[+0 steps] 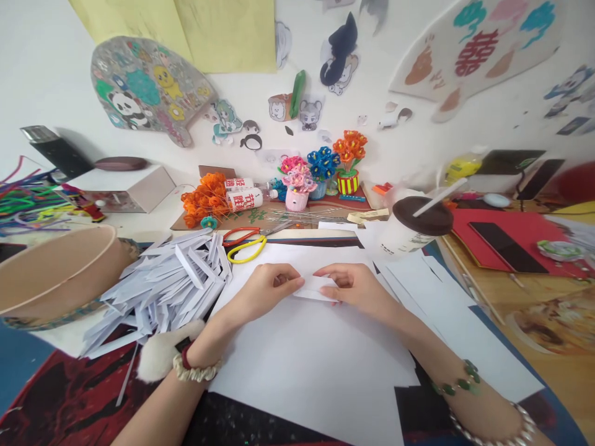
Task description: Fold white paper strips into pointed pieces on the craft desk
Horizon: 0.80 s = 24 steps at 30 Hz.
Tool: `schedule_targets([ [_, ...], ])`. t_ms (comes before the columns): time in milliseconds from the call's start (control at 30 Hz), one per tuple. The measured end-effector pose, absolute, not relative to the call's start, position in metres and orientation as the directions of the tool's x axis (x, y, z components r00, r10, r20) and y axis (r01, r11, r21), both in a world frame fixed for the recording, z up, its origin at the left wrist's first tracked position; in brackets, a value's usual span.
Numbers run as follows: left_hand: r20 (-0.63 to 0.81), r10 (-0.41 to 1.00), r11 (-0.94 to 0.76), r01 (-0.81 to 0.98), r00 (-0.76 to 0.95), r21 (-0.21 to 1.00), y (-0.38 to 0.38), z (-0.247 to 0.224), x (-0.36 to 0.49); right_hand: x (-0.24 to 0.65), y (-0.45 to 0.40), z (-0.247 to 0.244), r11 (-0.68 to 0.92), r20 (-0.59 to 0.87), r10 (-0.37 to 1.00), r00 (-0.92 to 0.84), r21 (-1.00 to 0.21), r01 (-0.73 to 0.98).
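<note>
Landmark: large white paper sheet (316,359). Above it, left hand (274,288) and right hand (356,288) pinch small folded white paper strip (318,287); scissors with red and yellow handles (248,241) behind sheet.

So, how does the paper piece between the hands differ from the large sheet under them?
Size: the paper piece is a small, narrow strip, while the large sheet is many times bigger.
Pose: the paper piece is held between the left hand and right hand; the large sheet lies spread out beneath.
Both are white and plain.
</note>
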<state>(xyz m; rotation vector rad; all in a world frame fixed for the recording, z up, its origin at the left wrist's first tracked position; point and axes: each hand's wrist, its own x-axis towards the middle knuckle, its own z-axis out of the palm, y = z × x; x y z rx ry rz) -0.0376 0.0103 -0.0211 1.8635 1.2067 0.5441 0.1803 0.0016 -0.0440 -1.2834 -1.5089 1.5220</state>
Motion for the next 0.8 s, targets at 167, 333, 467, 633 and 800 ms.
schedule_targets([
  [167, -0.038, 0.909, -0.255, 0.625, 0.416, 0.738, 0.009, -0.026, -0.034, 0.182, -0.001, -0.042, -0.034, -0.14, 0.947, -0.288, -0.939, 0.342],
  [333, -0.037, 0.898, -0.296, 0.665, 0.438, 0.686, 0.009, -0.034, -0.032, 0.186, -0.002, -0.045, 0.131, -0.01, 0.967, -0.256, -0.839, 0.528],
  [467, 0.043, 0.885, -0.373, 0.65, 0.464, 0.662, 0.009, -0.036, -0.033, 0.185, -0.002, -0.045, 0.179, 0.011, 0.959, -0.282, -0.795, 0.579],
  [633, 0.034, 0.892, -0.354, 0.653, 0.45, 0.669, 0.011, -0.036, -0.033, 0.185, -0.002, -0.044, 0.195, 0.029, 0.957, -0.289, -0.802, 0.565],
  [800, 0.049, 0.885, -0.382, 0.661, 0.463, 0.646, 0.012, -0.039, -0.033, 0.189, 0.0, -0.044, 0.166, -0.001, 0.952, -0.307, -0.84, 0.516],
])
